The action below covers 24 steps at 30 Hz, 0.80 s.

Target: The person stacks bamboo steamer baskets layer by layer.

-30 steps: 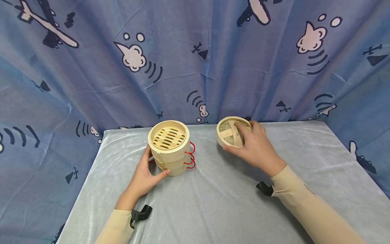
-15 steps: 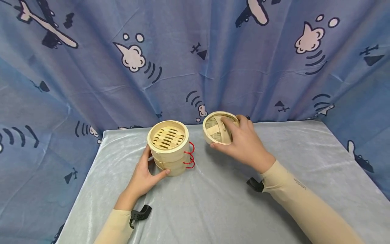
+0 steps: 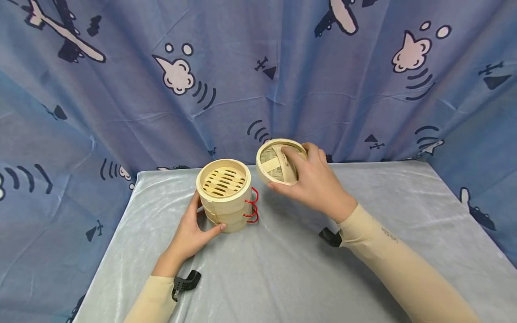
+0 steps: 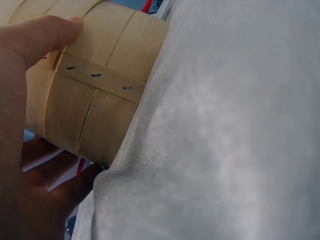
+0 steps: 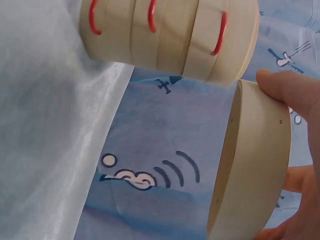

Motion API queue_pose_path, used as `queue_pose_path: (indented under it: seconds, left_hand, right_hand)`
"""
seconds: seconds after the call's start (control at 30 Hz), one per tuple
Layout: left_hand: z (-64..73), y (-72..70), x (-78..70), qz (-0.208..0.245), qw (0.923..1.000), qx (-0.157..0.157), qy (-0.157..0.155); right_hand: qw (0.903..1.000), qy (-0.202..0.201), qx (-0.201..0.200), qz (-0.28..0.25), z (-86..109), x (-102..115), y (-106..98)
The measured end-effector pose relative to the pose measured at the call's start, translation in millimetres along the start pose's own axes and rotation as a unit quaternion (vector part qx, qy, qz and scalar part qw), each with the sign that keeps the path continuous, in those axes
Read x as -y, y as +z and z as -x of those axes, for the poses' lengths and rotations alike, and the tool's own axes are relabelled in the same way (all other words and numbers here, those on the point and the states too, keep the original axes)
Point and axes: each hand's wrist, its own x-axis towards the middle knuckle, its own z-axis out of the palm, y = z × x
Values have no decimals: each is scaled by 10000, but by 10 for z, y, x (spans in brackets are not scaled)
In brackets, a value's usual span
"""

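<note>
A stack of small bamboo steamer baskets [image 3: 228,207] stands upright at the table's left middle, its slatted top tier uncovered. Red cord loops [image 3: 253,209] stick out from its right side. My left hand [image 3: 190,235] grips the stack low down, thumb at the front and fingers round the left side; in the left wrist view the thumb [image 4: 55,35] lies on the bamboo wall. Right of the stack, my right hand [image 3: 313,181] holds the round bamboo steamer lid [image 3: 269,165] by its strap handle and rim, raised off the table and tilted. In the right wrist view the lid is apart from the stack.
A grey velvety cloth [image 3: 266,278] covers the table. Behind the table's back edge hangs a blue curtain [image 3: 238,80] printed with planes and clouds. Black straps are worn on both wrists, such as the left wrist strap [image 3: 187,282].
My right hand has carried the lid leftward and up, closer to the stack. The left hand and the stack have stayed in place.
</note>
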Motion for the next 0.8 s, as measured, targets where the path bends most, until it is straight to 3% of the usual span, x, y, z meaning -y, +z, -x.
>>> queue_pose_path:
  seconds: [0.3,0.8]
  left_hand:
    - [-1,-4,-7,-37,10000,4,-12]
    - [-12,-19,-6,18,10000,39,-5]
  right_hand:
    - [9998,-168,57,-35,-45,165,-60]
    - [9970,-711,309,-35,-149,353,47]
